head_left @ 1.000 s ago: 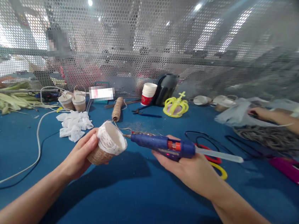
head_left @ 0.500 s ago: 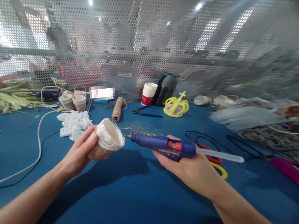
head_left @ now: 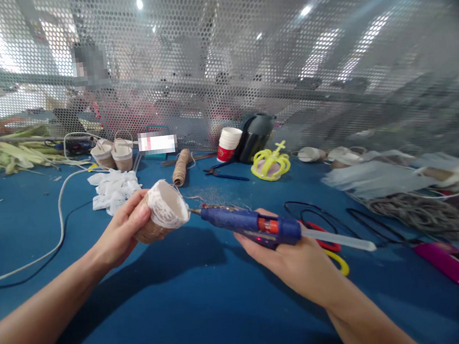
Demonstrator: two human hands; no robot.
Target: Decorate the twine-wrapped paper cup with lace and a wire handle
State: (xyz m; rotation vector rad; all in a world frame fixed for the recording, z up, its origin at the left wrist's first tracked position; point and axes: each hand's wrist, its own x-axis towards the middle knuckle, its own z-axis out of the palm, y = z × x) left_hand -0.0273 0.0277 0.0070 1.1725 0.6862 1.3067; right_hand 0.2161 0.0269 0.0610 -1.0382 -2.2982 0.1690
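My left hand (head_left: 126, 226) is closed round a small paper cup (head_left: 168, 206), wrapped in brown twine below and white lace at the rim. The cup is tilted, its mouth turned up and to the right. In my right hand (head_left: 287, 253) is a blue hot glue gun (head_left: 243, 221), with a clear glue stick (head_left: 338, 237) jutting from its back. The gun's nozzle points left at the lace near the cup's rim; whether it touches I cannot tell. A thin strand of twine hangs by the rim. Behind the cup lies a roll of twine (head_left: 180, 169).
White lace (head_left: 112, 190) lies left of the cup, near two twine-wrapped cups (head_left: 122, 155). Stacked paper cups (head_left: 229, 143), pliers (head_left: 225, 175) and a yellow crown (head_left: 270, 163) stand farther back. Scissors (head_left: 337, 262) lie beneath my right wrist. A purple power strip (head_left: 448, 269) is at right.
The cup has shifted very slightly left and up in my left hand. At the far right, another person's hand has moved away from the pale netting.
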